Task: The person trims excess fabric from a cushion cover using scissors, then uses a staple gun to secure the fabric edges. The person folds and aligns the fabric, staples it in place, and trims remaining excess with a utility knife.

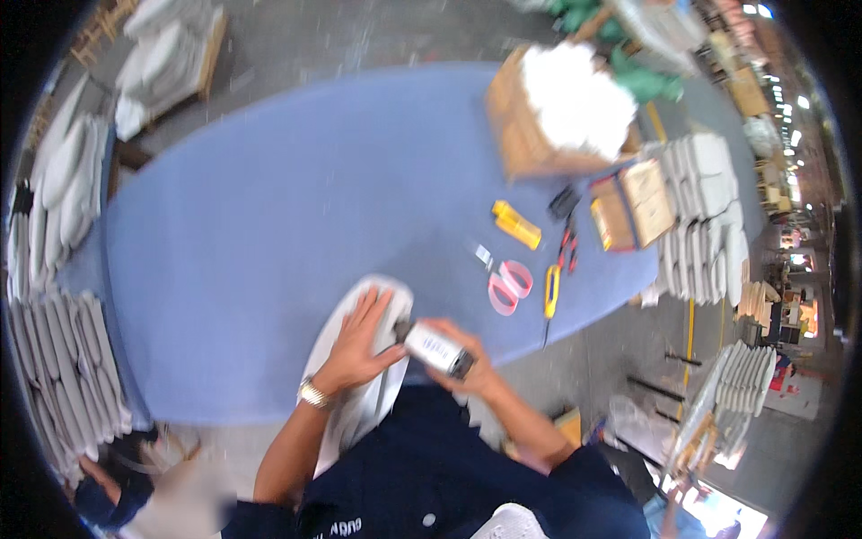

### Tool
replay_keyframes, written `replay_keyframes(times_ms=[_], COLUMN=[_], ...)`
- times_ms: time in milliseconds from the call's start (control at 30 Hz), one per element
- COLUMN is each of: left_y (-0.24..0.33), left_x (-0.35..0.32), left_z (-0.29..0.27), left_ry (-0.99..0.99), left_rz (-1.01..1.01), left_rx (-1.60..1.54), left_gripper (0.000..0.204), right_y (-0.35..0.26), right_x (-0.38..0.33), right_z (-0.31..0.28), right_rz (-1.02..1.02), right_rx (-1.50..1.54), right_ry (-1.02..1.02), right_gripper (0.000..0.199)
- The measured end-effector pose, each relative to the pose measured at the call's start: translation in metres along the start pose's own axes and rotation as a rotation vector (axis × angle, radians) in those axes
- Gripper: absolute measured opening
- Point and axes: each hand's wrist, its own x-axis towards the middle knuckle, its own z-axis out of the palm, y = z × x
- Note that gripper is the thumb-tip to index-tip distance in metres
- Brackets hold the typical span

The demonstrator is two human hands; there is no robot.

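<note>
On my feed I see blue tabletop point(269, 198), centre | 6 o'clock: white-and-black tool point(435, 349) | 7 o'clock: off-white pad point(379, 393) | 3 o'clock: pink-handled scissors point(505, 286) | 1 o'clock: brown box point(514, 135), white filling point(579, 99)

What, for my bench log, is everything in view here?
Table: 1, blue, centre.
Big box: 1, brown, far right.
Filling: 1 heap, white, in big box.
Small box: 1, brown, right end.
Black item: 1, black, beside small box.
Yellow item: 1, yellow, before big box.
Pliers: 1, red-handled, below black item.
Screwdriver: 1, yellow-handled, below pliers.
Scissors: 1, pink-handled, left of screwdriver.
Pad: 1, white, near edge.
Tool: 1, white-black, in right hand.
Stacked pads: many, grey, both sides.
Green material: uncounted, green, beyond big box.
Other people: 1+, dark-sleeved, lower left.
Watch: 1, metallic, left wrist.
Left hand: 1, bare, on pad.
Right hand: 1, bare, around tool.
</note>
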Motion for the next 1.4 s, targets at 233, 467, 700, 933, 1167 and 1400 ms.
replay_keyframes(times_ms=[233, 467, 700, 933, 1167, 1400], left_y=[-0.110, -0.060, -0.021, -0.022, 0.010, 0.013], left_x=[0.012, 0.000, -0.019, -0.018, -0.027, -0.023], left_z=[0.014, 0.014, 0.021, 0.048, 0.045, 0.042], left_ry=[0.068, 0.022, 0.076, 0.261, 0.357, 0.357], left_rz=[-0.224, -0.150, -0.053, -0.089, -0.169, -0.176], left_rx=[-0.264, -0.250, 0.051, 0.320, 0.393, 0.407], left_gripper=[0.067, 0.069, 0.084, 0.088, 0.078, 0.079], right_y=[-0.009, 0.008, -0.003, 0.032, 0.000, -0.009], right_x=[0.006, -0.001, -0.002, -0.014, -0.009, -0.010], right_z=[0.002, 0.005, 0.002, 0.004, 0.004, 0.001], right_rz=[0.091, 0.082, 0.049, -0.022, 0.068, 0.096], right_rx=[-0.067, -0.044, -0.024, 0.005, -0.069, -0.043], right_ry=[-0.010, 0.021, -0.002, 0.049, 0.021, -0.009], right_gripper=[0.057, 0.056, 0.056, 0.073, 0.057, 0.058])
